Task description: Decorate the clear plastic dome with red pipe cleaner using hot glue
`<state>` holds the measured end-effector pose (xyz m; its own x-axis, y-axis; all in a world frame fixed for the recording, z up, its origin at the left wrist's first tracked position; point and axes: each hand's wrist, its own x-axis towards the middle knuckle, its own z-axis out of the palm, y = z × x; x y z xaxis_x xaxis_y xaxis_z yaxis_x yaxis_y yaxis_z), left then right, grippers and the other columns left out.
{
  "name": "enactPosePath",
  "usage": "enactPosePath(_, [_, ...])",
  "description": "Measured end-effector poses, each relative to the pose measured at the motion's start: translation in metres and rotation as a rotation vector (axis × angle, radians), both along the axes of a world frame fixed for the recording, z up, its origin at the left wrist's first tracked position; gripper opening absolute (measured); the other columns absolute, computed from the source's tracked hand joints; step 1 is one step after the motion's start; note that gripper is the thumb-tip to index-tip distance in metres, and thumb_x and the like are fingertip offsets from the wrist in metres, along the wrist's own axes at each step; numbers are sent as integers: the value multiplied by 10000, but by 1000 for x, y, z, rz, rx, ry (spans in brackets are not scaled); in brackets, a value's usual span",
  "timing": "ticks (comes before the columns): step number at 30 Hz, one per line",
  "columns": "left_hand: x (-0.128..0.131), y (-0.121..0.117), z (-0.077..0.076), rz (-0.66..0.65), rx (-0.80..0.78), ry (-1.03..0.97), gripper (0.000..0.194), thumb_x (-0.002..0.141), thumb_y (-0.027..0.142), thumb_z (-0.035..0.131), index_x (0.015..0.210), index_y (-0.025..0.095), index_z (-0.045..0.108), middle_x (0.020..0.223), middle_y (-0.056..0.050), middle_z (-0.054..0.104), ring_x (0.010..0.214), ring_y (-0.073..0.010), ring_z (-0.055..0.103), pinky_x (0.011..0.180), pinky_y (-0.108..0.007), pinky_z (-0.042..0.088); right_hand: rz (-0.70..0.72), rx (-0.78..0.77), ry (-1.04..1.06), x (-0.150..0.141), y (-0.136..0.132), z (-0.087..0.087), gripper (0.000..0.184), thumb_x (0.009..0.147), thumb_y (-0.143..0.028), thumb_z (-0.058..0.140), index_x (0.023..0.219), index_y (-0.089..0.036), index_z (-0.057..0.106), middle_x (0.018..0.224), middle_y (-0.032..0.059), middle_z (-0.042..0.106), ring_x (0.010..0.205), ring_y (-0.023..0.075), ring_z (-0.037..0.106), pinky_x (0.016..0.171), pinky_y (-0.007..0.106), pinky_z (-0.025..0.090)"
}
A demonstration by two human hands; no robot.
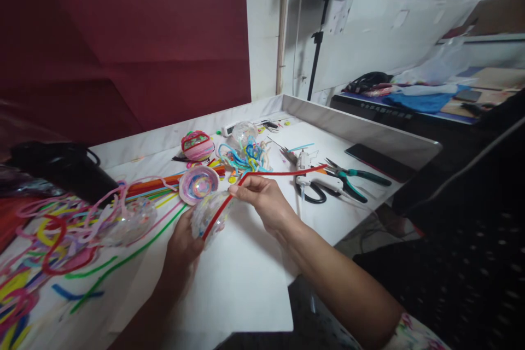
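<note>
My left hand [183, 240] is closed round a clear plastic half-sphere [209, 212] held just above the white table [246, 279]. My right hand [262, 197] pinches a red pipe cleaner [283, 174] that bends at my fingertips. One end of it runs down across the half-sphere and the other stretches right toward the tools. A pink swirled bowl [199, 184] sits just behind both hands.
Loose coloured pipe cleaners [57, 240] cover the table's left side, with another clear dome [131, 221] among them. A white glue gun [311, 175], green pliers [356, 178], a blue tangle [246, 156] and a pink ball [197, 145] lie farther back. A black phone [379, 161] rests right.
</note>
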<state>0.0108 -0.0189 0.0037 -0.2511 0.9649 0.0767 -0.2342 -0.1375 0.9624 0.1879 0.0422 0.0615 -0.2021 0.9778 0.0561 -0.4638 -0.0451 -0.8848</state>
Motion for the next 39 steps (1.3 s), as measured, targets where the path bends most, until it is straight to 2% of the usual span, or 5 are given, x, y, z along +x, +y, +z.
enactPosePath(7, [-3, 1, -1, 7, 1, 30, 767, 513, 491, 895, 1191, 215, 666, 1201, -100, 731, 1162, -373, 641, 905, -430, 563, 0, -13, 13, 1, -2, 2, 315, 495, -377, 942, 565, -211, 684, 644, -22, 685, 631, 138, 564, 728, 299, 461])
enactPosePath(14, [-4, 4, -1, 13, -14, 22, 793, 467, 481, 919, 1176, 221, 676, 1133, -100, 756, 1047, -362, 691, 879, -435, 575, 0, -29, 19, 1, -3, 3, 319, 496, -371, 937, 547, -200, 674, 607, -25, 656, 617, 127, 534, 700, 286, 428])
enactPosePath(20, [-3, 1, 5, -16, 0, 32, 783, 497, 468, 918, 1193, 216, 665, 1195, -91, 738, 1135, -359, 660, 954, -443, 546, 5, -30, 25, 2, -3, 3, 335, 481, -377, 941, 538, -204, 659, 612, -25, 661, 617, 130, 544, 708, 293, 447])
enactPosePath(32, [-13, 8, 6, 15, -63, 128, 770, 391, 417, 925, 1095, 188, 711, 1107, -122, 761, 1105, -414, 665, 863, -435, 582, 22, -29, 50, 4, -6, -1, 284, 512, -352, 927, 586, -202, 698, 668, -4, 686, 696, 154, 594, 794, 313, 472])
enactPosePath(39, [-23, 5, -10, 57, 31, 228, 714, 447, 401, 891, 1120, 230, 723, 1149, -91, 756, 1133, -391, 655, 902, -399, 560, 34, -24, 89, 6, -10, -1, 257, 525, -371, 911, 609, -215, 727, 664, 4, 695, 738, 185, 635, 858, 347, 485])
